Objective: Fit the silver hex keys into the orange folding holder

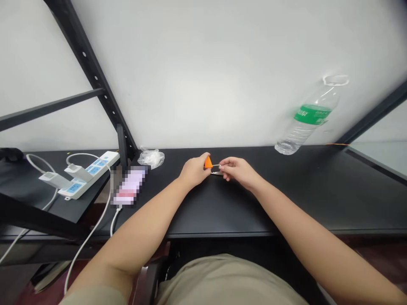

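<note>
Over the middle of the black desk (pixel 222 207), both my hands are close together. Between the thumb and fingers of my left hand (pixel 193 171) is a small orange piece (pixel 208 162), roughly wedge-shaped; its kind is too small to tell. A thin light-coloured strip (pixel 216 165) runs from it to my right hand (pixel 237 171), whose fingertips are pinched at the strip's other end. Just below, a slim silvery item (pixel 216 173) shows between the hands, partly hidden by my right fingers. Whether it is joined to the orange piece I cannot tell.
A crumpled clear plastic bag (pixel 151 158) and a phone (pixel 131 186) on a white cable lie to the left. Beyond the black shelf post (pixel 95 76) sits a power strip (pixel 92 173) with chargers. A large green-labelled bottle (pixel 305 120) stands near the wall at right.
</note>
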Demonstrator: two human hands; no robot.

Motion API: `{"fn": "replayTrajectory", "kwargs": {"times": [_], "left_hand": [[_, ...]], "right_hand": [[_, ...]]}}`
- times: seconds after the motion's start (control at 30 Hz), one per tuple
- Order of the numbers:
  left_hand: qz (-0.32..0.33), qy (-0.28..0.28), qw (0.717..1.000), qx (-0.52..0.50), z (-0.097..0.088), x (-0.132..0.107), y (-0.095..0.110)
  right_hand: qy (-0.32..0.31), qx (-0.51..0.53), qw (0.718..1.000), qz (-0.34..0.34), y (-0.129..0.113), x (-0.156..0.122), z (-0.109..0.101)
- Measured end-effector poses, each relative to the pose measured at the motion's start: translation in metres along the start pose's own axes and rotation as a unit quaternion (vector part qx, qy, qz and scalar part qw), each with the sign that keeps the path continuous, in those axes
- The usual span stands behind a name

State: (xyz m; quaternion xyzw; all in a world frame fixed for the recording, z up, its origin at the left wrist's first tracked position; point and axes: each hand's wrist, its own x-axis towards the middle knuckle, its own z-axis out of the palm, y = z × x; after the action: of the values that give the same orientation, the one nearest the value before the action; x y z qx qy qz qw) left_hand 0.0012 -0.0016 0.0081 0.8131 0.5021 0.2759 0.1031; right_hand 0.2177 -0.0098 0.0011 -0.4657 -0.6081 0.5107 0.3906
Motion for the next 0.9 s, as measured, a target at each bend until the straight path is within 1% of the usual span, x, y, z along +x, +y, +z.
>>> {"fn": "replayTrajectory", "kwargs": {"times": [0.1, 0.17, 0.2, 0.23, 0.27, 0.3, 0.37, 0.4, 0.47, 0.57, 0.6, 0.63, 0.67, 0.77, 0.83, 0.9], "left_hand": [[0.005, -0.017, 1.0, -0.002, 0.0, -0.002, 0.005], [0.0, -0.026, 1.0, 0.007, -0.001, -0.003, 0.008], [-0.006, -0.026, 0.999, 0.018, -0.002, -0.003, 0.008], [-0.014, -0.024, 0.999, 0.03, -0.003, -0.002, 0.008], [-0.023, -0.019, 0.999, 0.041, -0.004, -0.002, 0.006], [-0.031, -0.015, 0.998, 0.051, -0.006, -0.001, 0.004], [-0.042, -0.01, 0.997, 0.06, -0.008, 0.001, -0.002], [-0.045, -0.009, 0.997, 0.062, -0.009, 0.002, -0.005], [-0.044, -0.008, 0.997, 0.068, -0.01, 0.003, -0.011], [-0.034, -0.008, 0.996, 0.077, -0.008, 0.004, -0.014], [-0.029, -0.008, 0.997, 0.077, -0.008, 0.004, -0.014], [-0.024, -0.009, 0.997, 0.075, -0.007, 0.004, -0.014], [-0.019, -0.011, 0.997, 0.071, -0.006, 0.004, -0.014], [-0.007, -0.015, 0.998, 0.054, -0.004, 0.003, -0.014], [0.002, -0.016, 0.999, 0.041, -0.004, 0.003, -0.013], [0.013, -0.017, 0.999, 0.029, -0.003, 0.003, -0.012]], "right_hand": [[-0.017, -0.044, 0.998, -0.036, 0.001, 0.0, 0.006], [-0.015, -0.108, 0.992, -0.064, 0.001, 0.0, 0.008], [-0.001, -0.157, 0.984, -0.083, 0.001, 0.0, 0.007], [0.016, -0.217, 0.97, -0.107, 0.001, -0.001, 0.005], [0.029, -0.283, 0.949, -0.134, 0.001, -0.001, 0.002], [0.032, -0.349, 0.923, -0.162, 0.001, -0.002, -0.002], [0.001, -0.455, 0.868, -0.198, 0.001, -0.003, -0.008], [-0.022, -0.49, 0.848, -0.202, 0.0, -0.003, -0.009], [-0.051, -0.539, 0.818, -0.194, -0.001, -0.005, -0.009], [-0.052, -0.588, 0.786, -0.182, -0.003, -0.006, -0.003], [-0.051, -0.595, 0.782, -0.179, -0.004, -0.007, -0.002], [-0.047, -0.594, 0.784, -0.175, -0.004, -0.007, -0.001], [-0.041, -0.586, 0.792, -0.169, -0.004, -0.007, -0.002], [-0.011, -0.526, 0.836, -0.157, -0.004, -0.005, -0.009], [0.003, -0.479, 0.86, -0.177, -0.003, -0.004, -0.015], [0.008, -0.441, 0.872, -0.211, -0.003, -0.002, -0.02]]}}
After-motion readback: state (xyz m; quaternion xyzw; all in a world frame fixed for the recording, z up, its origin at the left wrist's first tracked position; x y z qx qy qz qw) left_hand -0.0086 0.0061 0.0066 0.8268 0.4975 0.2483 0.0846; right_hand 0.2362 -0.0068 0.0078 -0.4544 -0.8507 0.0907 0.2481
